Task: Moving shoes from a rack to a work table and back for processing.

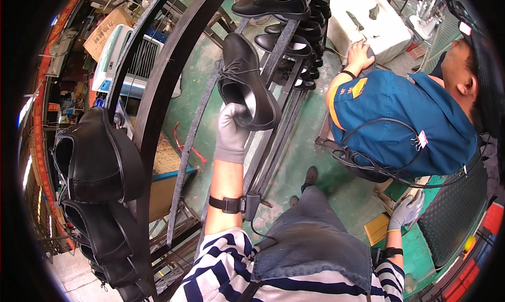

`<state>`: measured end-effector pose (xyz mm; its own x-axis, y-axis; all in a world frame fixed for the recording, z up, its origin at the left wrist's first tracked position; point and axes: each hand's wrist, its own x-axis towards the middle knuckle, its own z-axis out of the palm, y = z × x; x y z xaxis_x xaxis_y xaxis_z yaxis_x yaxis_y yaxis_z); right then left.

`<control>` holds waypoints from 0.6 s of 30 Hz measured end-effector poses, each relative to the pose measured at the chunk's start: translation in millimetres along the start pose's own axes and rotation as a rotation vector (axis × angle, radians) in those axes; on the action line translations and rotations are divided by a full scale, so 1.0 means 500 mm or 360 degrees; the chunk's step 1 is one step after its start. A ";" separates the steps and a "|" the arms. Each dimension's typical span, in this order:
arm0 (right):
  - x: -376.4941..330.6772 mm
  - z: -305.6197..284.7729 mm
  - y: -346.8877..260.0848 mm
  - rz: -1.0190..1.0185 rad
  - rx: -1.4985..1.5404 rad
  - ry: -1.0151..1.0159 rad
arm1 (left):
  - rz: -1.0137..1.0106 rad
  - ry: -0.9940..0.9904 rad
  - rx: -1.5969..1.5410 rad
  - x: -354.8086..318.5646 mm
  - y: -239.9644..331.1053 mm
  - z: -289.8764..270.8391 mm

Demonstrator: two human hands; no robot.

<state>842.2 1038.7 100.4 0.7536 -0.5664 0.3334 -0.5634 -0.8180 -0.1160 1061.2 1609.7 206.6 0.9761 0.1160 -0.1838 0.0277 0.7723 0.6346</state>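
Note:
A black lace-up shoe (243,84) hangs over the rack's rails with its toe pointing away from me. My left hand (231,131), in a grey glove, is closed round its heel, the fingers going into the opening. My right hand (406,212), gloved too, lies at the edge of a green bench (423,249) on the right. Its fingers look stretched out, and I see nothing held in them. A tan flat piece (377,229) is beside that hand.
More black shoes (276,3) line the metal rack ahead, and several (100,162) hang at left beside a dark post (163,76). A person in a blue shirt (405,120) with looped cables is close on my right, one hand near a white block (363,21). A fan (427,13) stands behind.

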 end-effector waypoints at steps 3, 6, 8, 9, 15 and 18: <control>-0.003 0.001 -0.001 0.0041 -0.0012 0.0031 | 0.0046 0.0354 -0.0016 0.044 -0.006 0.015; -0.006 0.000 -0.005 0.0063 -0.0026 -0.0020 | 0.0178 0.0353 -0.0093 0.129 -0.024 0.052; -0.008 -0.002 -0.007 0.0075 -0.0007 -0.0029 | 0.0381 0.0284 -0.0046 0.194 -0.043 0.078; -0.009 -0.002 -0.007 0.0076 0.0003 -0.0031 | 0.0410 0.0287 -0.0022 0.230 -0.051 0.092; -0.013 -0.001 -0.008 0.0104 0.0014 0.0002 | 0.0422 0.1021 0.0462 0.376 -0.118 0.195; -0.011 -0.001 -0.010 0.0097 -0.0014 0.0012 | 0.0299 0.1031 0.0608 0.406 -0.127 0.233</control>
<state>840.5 1045.9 99.4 0.7154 -0.6142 0.3333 -0.6110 -0.7812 -0.1283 1282.8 1511.6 216.6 0.6541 0.6568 -0.3751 0.0611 0.4484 0.8918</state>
